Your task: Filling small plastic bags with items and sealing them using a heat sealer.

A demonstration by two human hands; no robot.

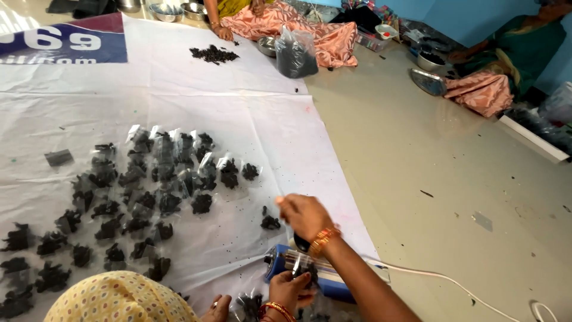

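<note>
Near the bottom of the frame, your left hand [290,290] pinches a small clear pouch [307,274] of dark bits, fingers closed on its lower part, holding it up against the sealer [304,268]. That sealer is a blue-based machine with a shiny bar; its long axis runs from lower centre toward the lower right, and a white cord [453,283] trails off it to the right edge. The pouch stands roughly upright across that bar, its top under your other arm.

Your right hand [304,216] hovers just above the sealer, fingers curled loosely inward; you cannot tell from here whether they grip anything. A yellow patterned cloth [119,298] fills the bottom left, and another hand [217,309] rests beside it, near more filled pouches [250,304].

Further up, on the white sheet [250,119], many small filled packets [149,185] lie spread over the left and centre, each holding a dark clump. One lies apart [270,222], just left of your right hand.

Toward the top, a loose dark heap [213,54] sits on the sheet. Right of it stands a large clear bag [295,53] full of the same dark stuff, with a small steel bowl [267,45] touching its left side. Two seated people work at the top centre and upper right, metal dishes [429,71] near them.
</note>
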